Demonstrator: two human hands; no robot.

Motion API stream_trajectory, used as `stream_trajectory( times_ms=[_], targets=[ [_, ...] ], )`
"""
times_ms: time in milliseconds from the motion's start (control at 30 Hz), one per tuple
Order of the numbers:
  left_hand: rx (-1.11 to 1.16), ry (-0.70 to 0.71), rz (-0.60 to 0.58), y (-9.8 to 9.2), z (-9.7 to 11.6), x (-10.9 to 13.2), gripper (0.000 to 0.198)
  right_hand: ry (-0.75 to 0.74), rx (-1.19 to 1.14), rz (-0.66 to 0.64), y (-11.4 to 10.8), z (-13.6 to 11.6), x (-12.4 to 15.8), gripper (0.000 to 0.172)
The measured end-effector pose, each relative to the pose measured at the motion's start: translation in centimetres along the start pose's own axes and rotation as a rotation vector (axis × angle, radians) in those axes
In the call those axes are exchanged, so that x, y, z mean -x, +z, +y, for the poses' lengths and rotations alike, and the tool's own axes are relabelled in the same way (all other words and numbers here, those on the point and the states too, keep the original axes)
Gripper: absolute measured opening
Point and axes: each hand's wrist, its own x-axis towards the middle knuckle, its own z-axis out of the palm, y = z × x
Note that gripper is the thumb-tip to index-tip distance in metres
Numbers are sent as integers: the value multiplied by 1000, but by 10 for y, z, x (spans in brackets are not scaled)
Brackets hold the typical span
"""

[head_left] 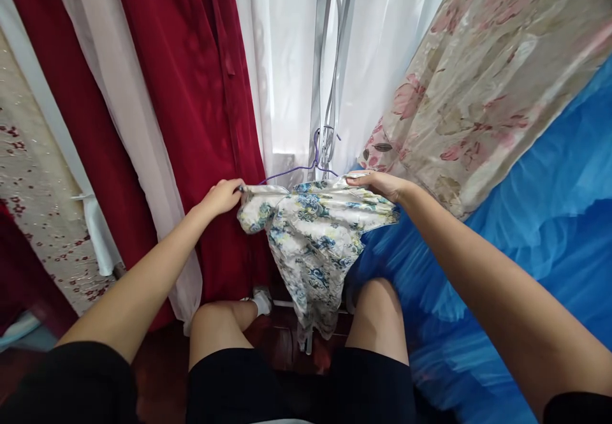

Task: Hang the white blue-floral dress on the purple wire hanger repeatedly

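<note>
A white garment with blue and yellow flowers hangs spread between my hands, its lower part falling between my knees. My left hand pinches it at the left shoulder, above a short sleeve. At the right shoulder, my right hand grips the fabric with the thumb along the top edge. A thin purple hanger shows above the neckline; its hook points up, and its lower part is hidden by the garment.
Long red, white and pale pink fabrics hang ahead. Right of me are a beige floral cloth and blue tulle. Grey ribbons dangle above the hanger. The floor is dark reddish.
</note>
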Motion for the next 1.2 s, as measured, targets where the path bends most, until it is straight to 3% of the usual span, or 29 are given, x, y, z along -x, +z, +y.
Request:
stream_trajectory(
  times_ms=[167,233,367,467,533,600,700,800,900,933,1000,1033,1100,1167,1200],
  targets=[
    [38,148,-18,34,28,-30,17,68,11,24,0,6,9,29],
    [9,233,22,45,33,-27,20,52,32,36,-3,21,16,34],
    [-57,276,325,47,33,-7,11,-88,22,209,-12,68,40,40],
    [-82,301,256,40,42,9,23,-159,-46,345,-17,93,59,43],
    [-140,370,119,38,56,18,34,-255,-65,439,-21,90,64,43],
    [-215,419,33,39,72,21,34,-386,-54,552,-22,72,61,41],
    [-287,423,50,41,87,16,30,-536,-15,663,-9,29,50,38],
    [-267,352,181,41,79,4,31,-589,78,552,32,-7,55,41],
    [49,141,323,41,56,-1,54,-573,263,172,87,-16,81,49],
    [177,76,349,42,49,1,61,-535,320,1,102,-13,91,49],
    [352,12,365,48,43,10,70,-512,439,-201,121,1,101,40],
    [416,13,333,53,44,16,73,-532,498,-215,124,11,100,34],
    [592,23,170,68,55,31,78,-612,577,-66,120,35,86,34],
    [821,6,-87,87,74,47,80,-646,559,142,112,62,65,40],
    [914,-12,-215,97,85,54,80,-611,523,178,109,74,57,38]
  ],
)
